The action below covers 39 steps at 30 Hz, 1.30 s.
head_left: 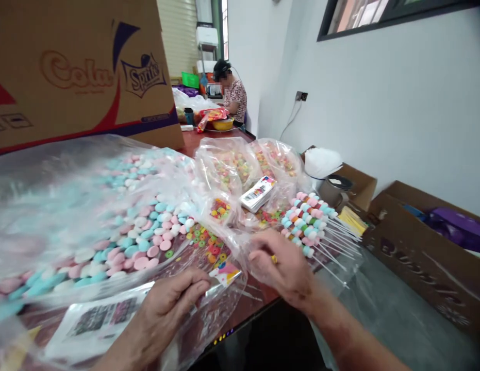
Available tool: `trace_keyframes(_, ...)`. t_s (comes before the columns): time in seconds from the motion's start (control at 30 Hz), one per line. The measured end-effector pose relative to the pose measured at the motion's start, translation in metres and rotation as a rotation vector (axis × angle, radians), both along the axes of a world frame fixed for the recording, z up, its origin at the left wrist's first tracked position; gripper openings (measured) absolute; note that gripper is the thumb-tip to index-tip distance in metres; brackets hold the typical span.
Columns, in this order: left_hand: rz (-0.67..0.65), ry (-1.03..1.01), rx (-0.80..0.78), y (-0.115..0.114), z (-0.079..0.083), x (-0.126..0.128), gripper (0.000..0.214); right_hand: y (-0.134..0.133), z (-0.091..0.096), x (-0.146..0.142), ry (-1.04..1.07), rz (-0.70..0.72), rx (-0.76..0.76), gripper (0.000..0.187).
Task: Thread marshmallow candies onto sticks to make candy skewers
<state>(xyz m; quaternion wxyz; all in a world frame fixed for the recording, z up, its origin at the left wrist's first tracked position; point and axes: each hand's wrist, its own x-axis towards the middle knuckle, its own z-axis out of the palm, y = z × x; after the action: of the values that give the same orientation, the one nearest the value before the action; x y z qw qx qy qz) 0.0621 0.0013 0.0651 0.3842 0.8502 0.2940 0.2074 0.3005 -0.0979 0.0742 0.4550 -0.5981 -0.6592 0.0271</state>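
My left hand [172,304] is closed, thumb against forefinger, on a small printed plastic packet [226,273] with a colourful end. My right hand [282,268] has its fingers curled in at the edge of a clear plastic bag [235,239]; what they hold is hidden. A small yellow spot shows at its fingers. Between and beyond the hands lie coloured gummy rings [211,245]. Pink, blue and white candies [141,247] spread in clear plastic on the left. Candy skewers [307,219] with white sticks are piled just beyond my right hand.
A stack of printed cards [258,195] rests by bags of gummy rings [240,162]. White printed bags [96,322] lie under plastic at the front left. A large cardboard box [81,67] stands behind. Open boxes [425,268] are at right. Another person [235,98] sits farther back.
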Motion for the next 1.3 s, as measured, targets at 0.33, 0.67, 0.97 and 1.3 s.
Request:
trace_keyframes(0.33,0.002,-0.053,-0.074,0.004,0.001,0.011,0.024,-0.079,-0.049,0.121,-0.592,-0.555,-0.459,0.023)
trace_keyframes(0.67,0.128,-0.181,-0.449,0.007,-0.006,-0.006,0.023,-0.088,-0.035,0.123,-0.435,-0.466,0.05,0.021)
trace_keyframes(0.97,0.05,-0.224,-0.582,0.01,-0.006,-0.01,0.029,-0.044,0.01,0.06,-0.444,0.049,0.154,0.028)
trace_keyframes(1.3,0.097,-0.294,-0.701,0.011,-0.013,-0.017,0.034,-0.035,0.004,0.06,-0.568,0.122,0.18,0.024)
